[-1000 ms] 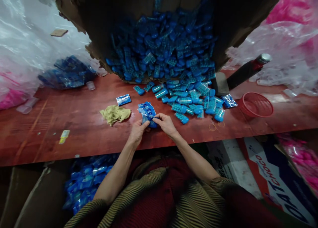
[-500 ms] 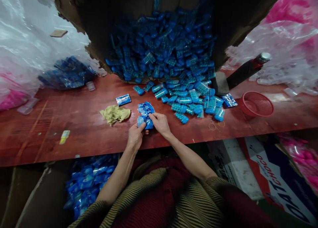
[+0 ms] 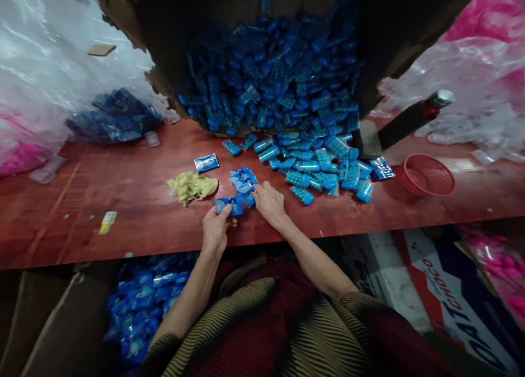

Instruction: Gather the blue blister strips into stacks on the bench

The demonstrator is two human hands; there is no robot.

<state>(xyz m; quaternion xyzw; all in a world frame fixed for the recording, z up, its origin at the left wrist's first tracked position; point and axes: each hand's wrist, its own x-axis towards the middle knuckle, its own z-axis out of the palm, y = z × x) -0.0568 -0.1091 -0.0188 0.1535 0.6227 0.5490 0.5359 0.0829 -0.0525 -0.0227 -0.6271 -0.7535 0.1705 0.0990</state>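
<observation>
My left hand (image 3: 215, 229) pinches a small flat blue printed packet (image 3: 230, 206) between thumb and fingers, just above the front part of the red table. Close beside it, my right hand (image 3: 268, 203) has its fingers closed on the edge of a small bunch of similar blue packets (image 3: 243, 179). How its fingertips grip them is partly hidden. A crumpled yellow-green cloth (image 3: 193, 187) lies left of the bunch, with a single blue packet (image 3: 206, 162) behind it. To the right are many clear containers with blue caps and blue beads (image 3: 301, 194).
A torn cardboard box (image 3: 164, 92) spills blue-capped containers onto the red table (image 3: 143, 224). At right stand a red plastic basket (image 3: 426, 174) and a dark, tilted cylinder (image 3: 410, 120). Plastic bags (image 3: 484, 65) flank the box. Below the table edge lie blue packets (image 3: 143, 300).
My left hand has moved left and toward me, drawing one blue packet away from the bunch. My right hand has stayed at the bunch. The view has shifted slightly.
</observation>
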